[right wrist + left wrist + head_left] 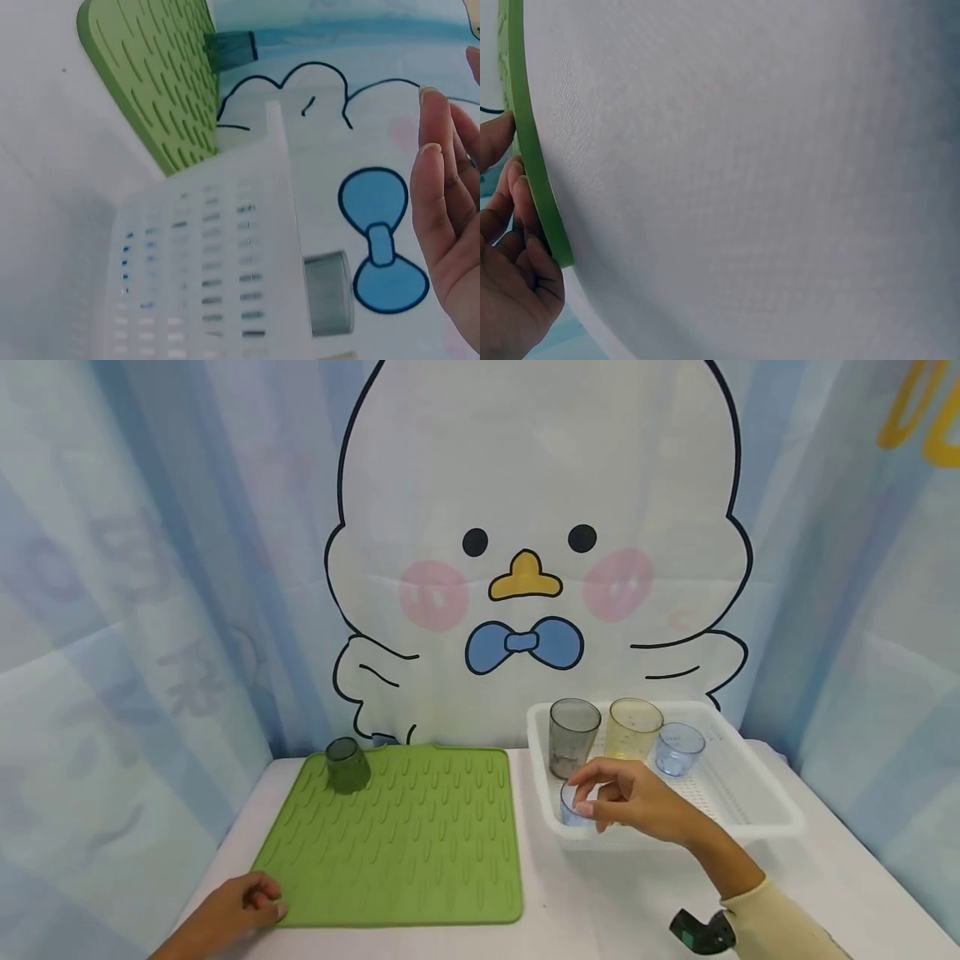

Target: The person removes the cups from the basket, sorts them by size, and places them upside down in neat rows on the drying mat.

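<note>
My left hand (232,910) rests at the front left corner of the green ridged mat (405,852), fingers loosely bent. In the left wrist view its fingertips (525,199) touch the mat beside its edge. My right hand (630,797) hovers over the near left part of a white plastic basket (765,818), fingers loosely bent with nothing visible between them in the right wrist view. Below the fingers a small blue glass (570,810) stands in the basket, partly hidden by them. Behind it are a tall grey glass (573,739), a yellow glass (633,727) and another blue glass (680,750).
On the mat's far left corner stands a dark grey glass (348,766). White cloth covers the table (570,902). A curtain (532,468) printed with a cartoon bird hangs directly behind. A black strap device (702,932) is at the right sleeve.
</note>
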`<state>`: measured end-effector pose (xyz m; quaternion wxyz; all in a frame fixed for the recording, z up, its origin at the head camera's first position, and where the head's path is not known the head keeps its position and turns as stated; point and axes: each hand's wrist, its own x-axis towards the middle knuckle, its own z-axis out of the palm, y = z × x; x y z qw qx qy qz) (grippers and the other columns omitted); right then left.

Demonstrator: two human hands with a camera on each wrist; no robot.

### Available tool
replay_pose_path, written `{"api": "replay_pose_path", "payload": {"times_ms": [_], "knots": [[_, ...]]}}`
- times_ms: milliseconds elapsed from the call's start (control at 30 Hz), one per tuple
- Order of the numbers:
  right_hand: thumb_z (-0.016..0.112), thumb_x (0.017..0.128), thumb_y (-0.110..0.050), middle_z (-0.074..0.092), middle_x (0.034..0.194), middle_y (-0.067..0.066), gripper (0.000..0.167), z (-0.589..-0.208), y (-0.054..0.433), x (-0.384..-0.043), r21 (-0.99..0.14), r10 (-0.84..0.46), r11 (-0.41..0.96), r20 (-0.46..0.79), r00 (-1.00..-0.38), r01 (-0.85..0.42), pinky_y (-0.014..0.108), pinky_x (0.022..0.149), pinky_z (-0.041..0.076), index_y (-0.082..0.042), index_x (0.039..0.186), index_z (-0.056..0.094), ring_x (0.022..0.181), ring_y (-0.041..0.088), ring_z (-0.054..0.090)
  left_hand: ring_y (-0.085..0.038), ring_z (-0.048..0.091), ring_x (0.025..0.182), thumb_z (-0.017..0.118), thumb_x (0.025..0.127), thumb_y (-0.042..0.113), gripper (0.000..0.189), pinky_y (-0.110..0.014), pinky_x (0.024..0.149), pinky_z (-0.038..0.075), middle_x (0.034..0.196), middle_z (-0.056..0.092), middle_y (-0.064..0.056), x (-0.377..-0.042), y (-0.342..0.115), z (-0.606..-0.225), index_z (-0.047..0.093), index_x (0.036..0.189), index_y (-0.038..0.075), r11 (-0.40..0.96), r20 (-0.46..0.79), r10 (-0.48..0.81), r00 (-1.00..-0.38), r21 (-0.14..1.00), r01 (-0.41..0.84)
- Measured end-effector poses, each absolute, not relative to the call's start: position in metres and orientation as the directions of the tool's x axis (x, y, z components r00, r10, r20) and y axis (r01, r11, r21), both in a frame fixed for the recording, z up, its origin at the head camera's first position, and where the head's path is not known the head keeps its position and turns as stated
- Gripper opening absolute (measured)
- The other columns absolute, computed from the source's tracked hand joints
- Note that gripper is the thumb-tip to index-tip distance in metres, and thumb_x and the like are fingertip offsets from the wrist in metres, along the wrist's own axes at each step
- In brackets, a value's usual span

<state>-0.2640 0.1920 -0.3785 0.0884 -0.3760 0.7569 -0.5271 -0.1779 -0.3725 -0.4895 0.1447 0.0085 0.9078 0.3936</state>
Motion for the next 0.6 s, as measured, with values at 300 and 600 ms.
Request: {"api": "replay_pose_path", "payload": {"times_ms": [300,600], "knots": [[0.065,0.097,-0.012,0.070,0.101,0.008,0.025,-0.393,0.243,-0.278,-0.832,-0.367,0.356,0.295,-0.882,-0.426,0.035,0.066,0.059,0.001,0.119,0.062,0.070,0.021,0.067,-0.018,0.052,0.079,0.070,0.094,0.026,0.032,-0.032,0.068,0.044,0.086,0.057,-0.004,-0.180,-0.370,-0.492,0.060,0.102,-0.003,0.693,-0.301,0.070,-0.951,0.700,-0.171],[0.069,0.095,-0.034,0.051,0.140,0.028,0.062,-0.411,0.272,-0.296,-0.794,-0.187,0.570,0.124,-0.974,-0.210,0.039,0.075,0.053,0.002,0.140,0.048,0.082,0.026,0.065,-0.020,0.052,0.075,0.070,0.094,0.029,0.034,-0.035,0.069,0.044,0.084,0.057,-0.005,-0.181,-0.367,-0.495,0.061,0.102,-0.003,0.726,-0.330,-0.004,-0.944,0.648,-0.229]]}}
